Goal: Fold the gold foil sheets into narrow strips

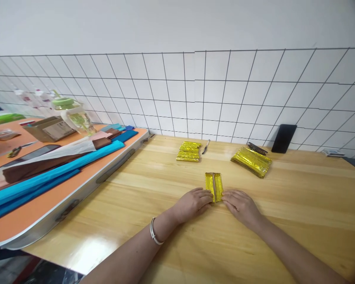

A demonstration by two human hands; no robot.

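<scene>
A small sheet of gold foil paper (209, 180) lies on the wooden table in front of me, its two sides folded inward so that a narrow brownish strip shows down the middle. My left hand (194, 203) grips its lower left edge with bent fingers. At the lower right edge, my right hand (241, 206) has its fingers pressed together on the foil. The fingertips partly cover the near corners. Farther back are several folded gold foil pieces (189, 152) laid in an overlapping row. To the right sits a thick stack of gold foil sheets (251, 161).
A pen (206, 146) lies by the folded pieces. Behind the stack is a dark slim object (257, 148), and a black phone (284, 139) leans on the wall. On the left, an orange folding table (53, 206) bears blue and brown paper rolls, a cardboard box (51, 128) and a green-lidded bottle (77, 116).
</scene>
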